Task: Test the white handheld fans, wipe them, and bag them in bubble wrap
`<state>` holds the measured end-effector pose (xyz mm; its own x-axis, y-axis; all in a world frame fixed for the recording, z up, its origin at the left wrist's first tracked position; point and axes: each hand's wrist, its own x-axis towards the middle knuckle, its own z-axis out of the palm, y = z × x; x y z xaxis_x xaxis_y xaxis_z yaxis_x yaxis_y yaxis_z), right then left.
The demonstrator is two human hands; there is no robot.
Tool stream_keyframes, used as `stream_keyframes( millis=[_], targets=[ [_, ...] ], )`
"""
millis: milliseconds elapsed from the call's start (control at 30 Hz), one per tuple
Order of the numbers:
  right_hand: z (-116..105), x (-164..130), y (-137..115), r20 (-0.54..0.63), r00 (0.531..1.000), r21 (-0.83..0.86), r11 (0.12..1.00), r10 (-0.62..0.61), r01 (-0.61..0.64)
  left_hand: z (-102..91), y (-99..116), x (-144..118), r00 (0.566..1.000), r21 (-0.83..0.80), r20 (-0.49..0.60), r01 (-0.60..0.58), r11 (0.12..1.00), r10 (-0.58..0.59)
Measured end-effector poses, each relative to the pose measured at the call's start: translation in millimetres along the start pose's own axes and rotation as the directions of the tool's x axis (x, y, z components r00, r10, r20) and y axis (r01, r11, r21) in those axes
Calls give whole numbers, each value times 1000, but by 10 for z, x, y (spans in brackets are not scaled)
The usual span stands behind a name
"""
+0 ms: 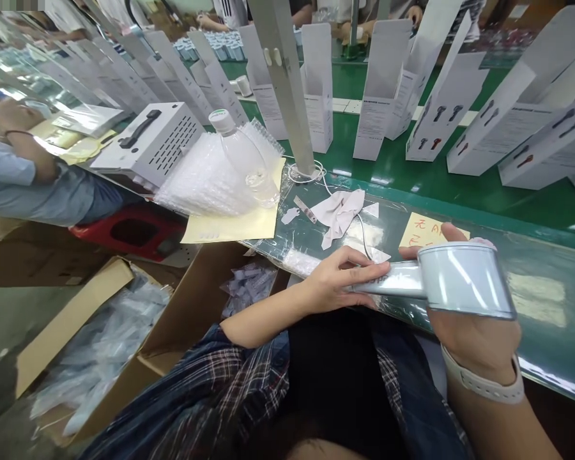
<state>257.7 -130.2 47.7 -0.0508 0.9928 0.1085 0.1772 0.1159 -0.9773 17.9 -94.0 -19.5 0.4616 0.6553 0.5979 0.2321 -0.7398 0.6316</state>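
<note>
Right hand (469, 326) cradles hair dryer (453, 281); left hand (338, 281) pinches its handle.

Head camera — looking down, close over the workbench (551, 319).

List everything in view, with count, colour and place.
pale silver-blue hair dryer: one, held over the table edge
clear plastic bottle: one, white cap, lying on bubble-wrap bags
bubble-wrap bags: a pile, clear, on yellow paper
white metal case: one, black handle, left of the bags
white cardboard cartons: many, upright on the green belt
yellow note: one, red writing, behind the dryer
brown cardboard box: one, open, on the floor at left
left hand: on the dryer's handle
right hand: grips the dryer's barrel, wears a pale watch strap
</note>
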Motion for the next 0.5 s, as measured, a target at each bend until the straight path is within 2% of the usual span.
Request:
stream_keyframes(
  millis=[67, 167, 267, 500],
  targets=[
    [32, 79, 14, -10, 996, 263, 961, 89, -84, -45, 65, 46, 985, 93, -111, -122, 988, 132],
    [66, 153, 57, 2, 961, 533, 813, 276, -235, -90, 164, 133, 944, 154, -212, -222, 963, 251],
    [87, 177, 133, -9, 933, 615, 737, 361, -279, -82, 213, 198, 921, 143, -256, -263, 954, 293],
    [160, 220, 216, -29, 921, 713, 654, 388, -253, 14, 227, 229, 883, 105, -359, -282, 953, 301]
  ],
)
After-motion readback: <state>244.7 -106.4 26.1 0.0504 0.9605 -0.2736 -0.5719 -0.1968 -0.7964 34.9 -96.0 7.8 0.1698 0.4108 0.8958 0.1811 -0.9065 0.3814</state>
